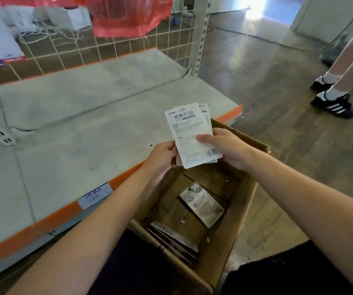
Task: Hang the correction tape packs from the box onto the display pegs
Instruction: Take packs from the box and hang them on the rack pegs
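While both hands' fingers (203,138) grip the packs (192,135), they hover above the box (248,188) rim; shelf (75,135) edge alongside.

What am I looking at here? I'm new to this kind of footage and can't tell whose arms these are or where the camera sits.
The camera is worn on a person's head and looks down, so the two bare arms are the wearer's own. The left hand and right hand together hold a small stack of white packs above an open cardboard box. More packs lie inside: one flat pack on the bottom and a leaning bundle near the front wall. To the left is a bare grey shelf with an orange edge and a wire grid behind it. Another person's legs stand at the right.
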The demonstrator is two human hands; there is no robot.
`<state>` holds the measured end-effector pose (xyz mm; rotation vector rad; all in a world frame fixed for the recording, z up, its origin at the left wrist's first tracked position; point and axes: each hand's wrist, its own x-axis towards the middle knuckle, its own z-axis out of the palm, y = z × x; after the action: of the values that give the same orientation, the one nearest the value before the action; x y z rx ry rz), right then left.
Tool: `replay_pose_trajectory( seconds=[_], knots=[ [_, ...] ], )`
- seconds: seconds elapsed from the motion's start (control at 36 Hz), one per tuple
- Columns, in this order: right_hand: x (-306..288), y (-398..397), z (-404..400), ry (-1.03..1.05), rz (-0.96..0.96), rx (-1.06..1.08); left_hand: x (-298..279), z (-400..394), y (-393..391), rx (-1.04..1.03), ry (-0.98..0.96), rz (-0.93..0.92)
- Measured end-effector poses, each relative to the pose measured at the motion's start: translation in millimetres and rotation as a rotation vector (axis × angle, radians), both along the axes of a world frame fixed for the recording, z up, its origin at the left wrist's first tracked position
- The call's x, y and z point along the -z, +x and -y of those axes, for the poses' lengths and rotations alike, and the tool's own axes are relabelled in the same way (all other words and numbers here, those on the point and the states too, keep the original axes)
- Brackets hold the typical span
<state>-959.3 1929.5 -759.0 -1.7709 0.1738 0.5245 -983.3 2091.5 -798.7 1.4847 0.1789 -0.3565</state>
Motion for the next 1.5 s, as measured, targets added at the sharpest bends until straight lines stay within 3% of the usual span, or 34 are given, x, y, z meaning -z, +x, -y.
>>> replay_pose_trajectory(
  seconds=[0.11, 0.19, 0.31, 0.44, 0.58, 0.64, 0.75, 0.89, 1.03, 1.5],
  knots=[
    [-3, -2, -14, -0.191, 0.110, 0.041, -3, 0, -1, -0.242, 0.087, -0.005],
    [-2, -5, -23, -0.303, 0.182, -0.055, -7, 0, -3, -0.172, 0.006, 0.008],
    [-6, -14, -39, -0.283, 0.194, -0.306, -12, -10, -5, -0.082, -0.082, -0.014],
    [-8, -16, -47, -0.171, 0.199, -0.411, 0, -43, -6, -0.251, -0.106, -0.011],
    [-10, -13, -52, -0.188, 0.329, -0.210, 5, -62, -12, -0.292, -0.242, 0.032],
    [-7, -10, -53, -0.212, 0.283, -0.140, 2, -64, -12, -0.320, -0.259, 0.045],
    [-8, -13, -60, -0.047, 0.186, -0.255, -9, -62, -13, -0.377, -0.229, 0.083],
    [-18, -6, -66, 0.072, 0.191, -0.135, -26, -72, -9, -0.471, -0.204, 0.098],
    [-42, 6, -67, 0.058, 0.265, -0.011, -53, -97, -4, -0.503, -0.097, 0.163],
    [-194, 20, -105, -0.044, 0.493, -0.056, -225, -128, -4, -0.487, 0.042, 0.499]
  ],
)
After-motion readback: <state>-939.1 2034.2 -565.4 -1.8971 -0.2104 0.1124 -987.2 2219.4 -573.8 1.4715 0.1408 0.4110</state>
